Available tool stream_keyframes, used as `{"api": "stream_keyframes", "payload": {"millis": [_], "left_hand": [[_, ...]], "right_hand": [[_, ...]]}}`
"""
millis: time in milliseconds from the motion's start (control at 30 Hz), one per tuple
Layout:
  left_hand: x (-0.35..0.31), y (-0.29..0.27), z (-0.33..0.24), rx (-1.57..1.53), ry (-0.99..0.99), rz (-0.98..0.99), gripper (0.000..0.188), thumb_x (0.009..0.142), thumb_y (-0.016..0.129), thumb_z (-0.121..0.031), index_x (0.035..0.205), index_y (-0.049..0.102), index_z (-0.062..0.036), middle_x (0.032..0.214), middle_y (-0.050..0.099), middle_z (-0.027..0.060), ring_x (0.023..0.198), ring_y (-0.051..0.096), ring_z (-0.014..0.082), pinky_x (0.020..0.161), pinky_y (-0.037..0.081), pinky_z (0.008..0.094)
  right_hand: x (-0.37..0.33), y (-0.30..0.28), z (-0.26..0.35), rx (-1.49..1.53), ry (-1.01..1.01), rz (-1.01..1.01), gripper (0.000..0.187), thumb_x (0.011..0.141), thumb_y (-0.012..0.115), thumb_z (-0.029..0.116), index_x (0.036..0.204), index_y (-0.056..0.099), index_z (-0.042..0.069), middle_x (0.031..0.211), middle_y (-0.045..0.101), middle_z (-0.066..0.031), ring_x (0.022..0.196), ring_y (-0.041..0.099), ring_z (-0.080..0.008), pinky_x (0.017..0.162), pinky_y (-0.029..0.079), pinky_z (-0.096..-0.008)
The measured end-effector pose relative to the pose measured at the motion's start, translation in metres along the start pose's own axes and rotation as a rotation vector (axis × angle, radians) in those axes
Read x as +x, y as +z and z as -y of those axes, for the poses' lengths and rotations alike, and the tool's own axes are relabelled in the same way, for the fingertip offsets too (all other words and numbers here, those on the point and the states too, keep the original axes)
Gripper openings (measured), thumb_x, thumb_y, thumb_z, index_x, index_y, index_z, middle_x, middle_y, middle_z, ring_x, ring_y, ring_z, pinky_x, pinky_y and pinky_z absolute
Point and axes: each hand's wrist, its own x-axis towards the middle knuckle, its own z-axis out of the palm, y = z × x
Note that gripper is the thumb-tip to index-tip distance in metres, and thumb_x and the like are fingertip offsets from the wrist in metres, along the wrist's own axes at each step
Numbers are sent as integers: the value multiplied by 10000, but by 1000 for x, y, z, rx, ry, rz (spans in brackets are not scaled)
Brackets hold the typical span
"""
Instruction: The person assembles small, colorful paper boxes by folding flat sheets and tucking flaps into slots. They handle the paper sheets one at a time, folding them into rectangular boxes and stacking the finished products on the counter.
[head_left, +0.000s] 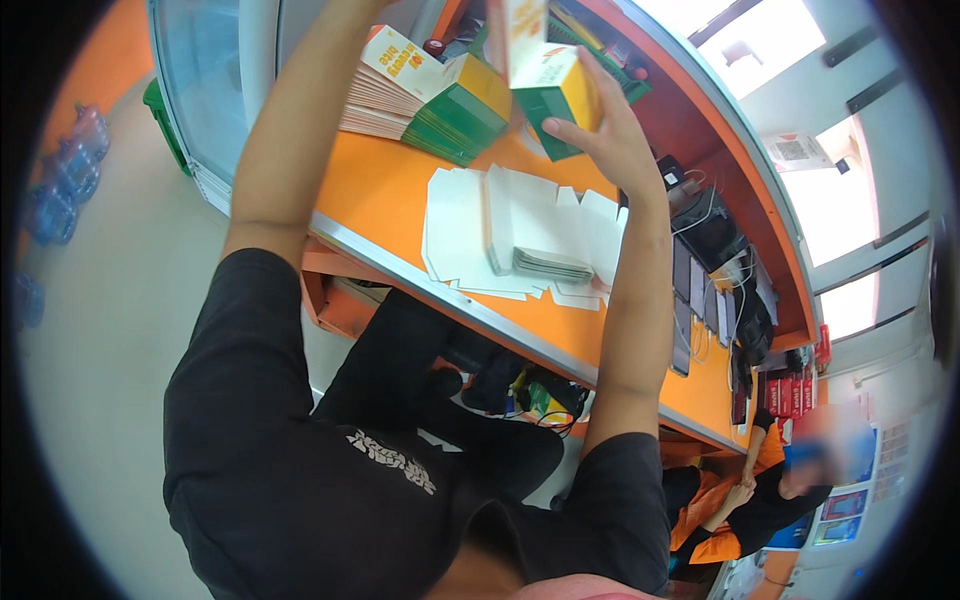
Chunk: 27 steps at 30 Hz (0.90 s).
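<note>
My right hand (622, 140) is closed around a green, yellow and white cardboard carton (548, 100), held up above the far side of the orange counter. Its thumb presses the near face, and a white flap sticks up at the top edge. My left forearm (300, 120) reaches past the upper edge of the picture, so the hand itself is out of sight. Below that arm, a row of nested cartons (420, 100) in the same colours stands on the counter. Nearer to me lie flat white carton blanks (455, 225), with a small stack of them on top.
Several phones (690, 290) and cables lie along the counter's right part, beside black bags (710, 230). A metal-trimmed edge (450, 300) runs along the front of the counter. Another person (740, 500) sits at lower right. A glass-door cabinet (200, 90) stands at left, with blue bottles (70, 180) beyond.
</note>
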Motion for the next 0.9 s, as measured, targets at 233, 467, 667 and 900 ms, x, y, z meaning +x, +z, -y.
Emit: {"api": "stream_keyframes", "payload": {"millis": [233,467,667,900], "left_hand": [[-46,-50,92,443,-22,-203,494,915,696,-310,1271,597,17,1148,676,171,1057,634,252,916,512,376],[-51,-58,119,545,-33,-359,467,889,697,-263,1257,590,4,1070,690,192,1000,660,269,872,527,383],[-68,-69,112,734,-126,-237,426,871,685,-261,1187,606,14,1032,700,234,959,686,319,842,540,422],[-70,-63,82,1356,-463,-23,372,848,694,-282,1066,688,20,1018,703,264,986,680,404,856,538,475]], "right_hand": [[42,46,-22,20,-32,196,995,746,867,297,1550,327,70,1500,427,-195,1397,407,-324,1158,335,-394],[56,56,-24,21,15,276,977,759,863,208,1565,316,123,1513,433,-156,1390,420,-291,1155,337,-381],[71,83,-23,10,131,316,1012,764,807,444,1562,305,77,1510,420,-199,1404,396,-341,1148,349,-445],[88,131,-21,-380,224,300,1049,816,476,795,1577,288,97,1533,378,-232,1452,302,-394,1168,229,-523]]}}
